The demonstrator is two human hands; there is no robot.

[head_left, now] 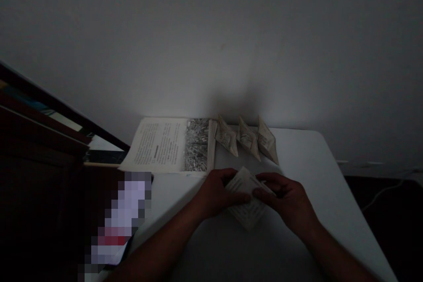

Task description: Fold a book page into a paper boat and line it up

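Note:
Between my two hands is a folded sheet of printed paper (248,218), diamond-shaped with one corner toward me. My left hand (220,191) grips its left side, thumb lying across the front and fingers behind. On the right side my right hand (280,191) pinches it the same way, thumb on top; the fingers behind are partly hidden. Just beyond the hands, three folded paper boats (227,137) made of printed pages stand in a row, the middle boat (249,139) and the right boat (267,141) close beside the first.
A printed book (161,145) lies against the wall, left of the boats. A phone-like device (122,220) with a blurred, lit screen is at the white table's (307,154) left edge. Dark wooden furniture (39,141) stands left; a pale cable (383,191) hangs right.

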